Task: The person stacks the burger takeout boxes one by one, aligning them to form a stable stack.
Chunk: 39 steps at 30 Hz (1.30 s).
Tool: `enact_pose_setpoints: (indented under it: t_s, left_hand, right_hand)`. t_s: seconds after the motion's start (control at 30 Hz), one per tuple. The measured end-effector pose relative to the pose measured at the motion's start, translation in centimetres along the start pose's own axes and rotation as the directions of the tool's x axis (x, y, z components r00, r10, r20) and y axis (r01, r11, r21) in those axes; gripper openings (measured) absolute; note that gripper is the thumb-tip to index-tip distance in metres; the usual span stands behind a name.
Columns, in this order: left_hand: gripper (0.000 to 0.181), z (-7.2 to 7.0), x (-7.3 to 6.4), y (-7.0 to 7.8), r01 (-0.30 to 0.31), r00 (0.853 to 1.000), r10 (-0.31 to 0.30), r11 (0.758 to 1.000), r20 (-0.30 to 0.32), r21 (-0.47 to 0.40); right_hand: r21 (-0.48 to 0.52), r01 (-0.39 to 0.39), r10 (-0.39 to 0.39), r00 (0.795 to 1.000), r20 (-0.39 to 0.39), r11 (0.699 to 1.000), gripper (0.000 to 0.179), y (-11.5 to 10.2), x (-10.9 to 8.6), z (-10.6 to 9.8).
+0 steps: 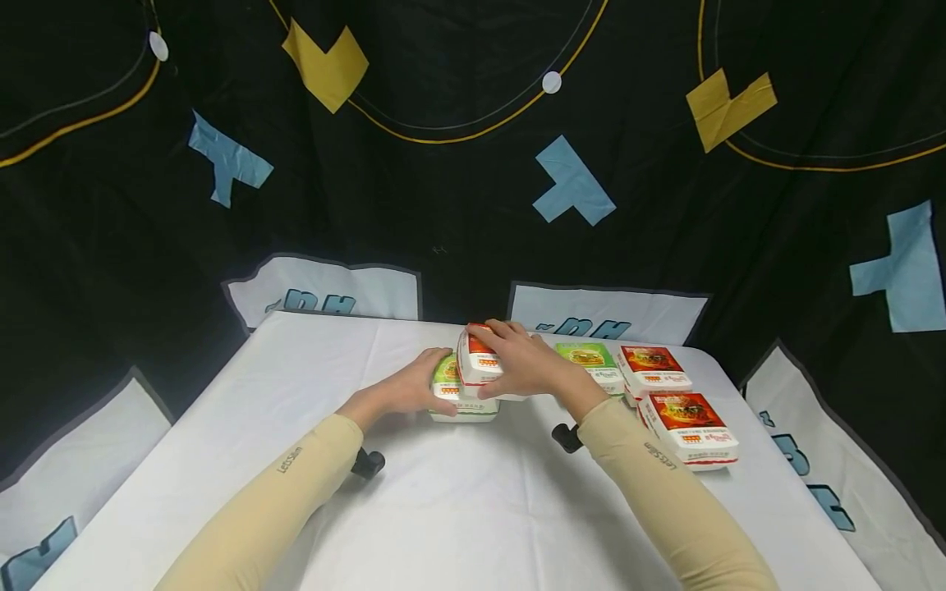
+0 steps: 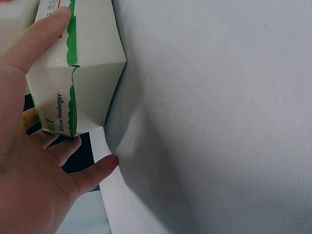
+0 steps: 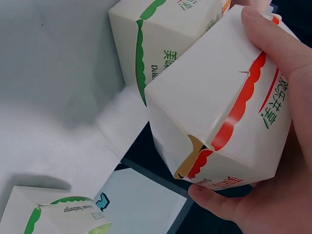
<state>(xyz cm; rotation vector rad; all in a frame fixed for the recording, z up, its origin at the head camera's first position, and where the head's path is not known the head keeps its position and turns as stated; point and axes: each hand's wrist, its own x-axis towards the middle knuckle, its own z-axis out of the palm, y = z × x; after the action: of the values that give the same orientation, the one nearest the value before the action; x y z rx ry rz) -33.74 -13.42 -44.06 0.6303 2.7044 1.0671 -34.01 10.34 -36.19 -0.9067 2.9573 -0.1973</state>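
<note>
**My left hand [image 1: 406, 386] has a green box [image 1: 464, 410], my right hand [image 1: 526, 363] a red box [image 1: 479, 366]**

A big black cloth [image 1: 443, 213] hangs behind the white worktop [image 1: 473, 525]. I reach toward the middle of the worktop's far edge, with my left sleeve [image 1: 296, 484] and right sleeve [image 1: 658, 492] coming from its near side.

Over by the far right corner are three more burger boxes, with their pictures facing up. The other green box [image 1: 590, 365] is by the far edge. The back red box [image 1: 654, 368] is just beside it, and the front red box [image 1: 687, 429] is nearest the right edge. Maybe they sit off to the side so my arms don't bump them.

My left thumb presses the near side of the green box and my fingers curl round behind. One finger sticks out, off the box. I think this grip stops it sliding.

My right thumb and fingers pinch the red box from two sides, which looks like a good way not to squash it. It is over the right part of the green box; I can't tell if they touch.

Smallest is a little gap [image 3: 191, 157] by the red box's corner flap.
</note>
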Motion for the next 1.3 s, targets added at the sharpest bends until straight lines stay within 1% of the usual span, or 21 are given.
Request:
enact_pose_setpoints:
  t_s: [0.2,0.3,0.5,0.67,0.73,0.83,0.93,1.1,1.3]
  left_hand:
    - [0.111,0.1,-0.1,0.0,-0.007,1.000,0.007,1.000,-0.016,-0.024]
    - [0.113,0.3,0.1,-0.3,-0.002,1.000,0.001,1.000,-0.021,-0.023]
    - [0.114,0.4,0.2,-0.4,0.017,1.000,-0.017,1.000,-0.020,-0.011]
    - [0.113,0.5,0.1,-0.4,0.033,0.999,-0.034,0.999,-0.031,-0.034]
    - [0.112,0.6,0.0,-0.4,0.025,0.999,-0.026,0.998,-0.026,-0.053]
    - [0.111,0.8,0.0,-0.5,0.006,1.000,-0.006,0.997,0.001,-0.073]
    - [0.109,0.7,-0.1,-0.3,-0.010,1.000,0.012,0.996,0.017,-0.084]
    - [0.107,0.3,0.0,0.0,-0.045,0.999,0.044,0.993,-0.009,-0.105]
    - [0.108,0.2,0.1,-0.1,-0.089,0.996,0.087,0.985,-0.019,-0.148]
  right_hand:
    - [0.056,0.015,-0.013,0.999,-0.035,0.998,0.102,0.0,0.4,0.3]
    - [0.066,0.016,-0.014,0.999,-0.032,0.998,0.103,0.0,0.5,0.3]
    - [0.022,0.026,-0.027,0.999,0.035,0.999,0.103,-0.1,0.3,-0.4]
    - [0.035,0.025,-0.028,0.997,0.073,0.999,0.099,-0.3,0.0,-0.9]
    - [0.039,0.017,-0.020,0.997,0.079,0.999,0.098,-0.4,-0.1,-0.9]
    - [0.039,0.011,-0.015,0.996,0.086,0.999,0.098,-0.5,-0.2,-0.8]
    - [0.041,0.023,-0.026,0.996,0.080,0.999,0.097,-0.5,-0.2,-0.7]
    - [0.038,0.043,-0.045,0.998,0.052,0.998,0.097,-0.6,0.2,-1.0]
    - [0.031,0.045,-0.047,0.997,0.056,0.999,0.097,-1.0,0.4,-1.1]
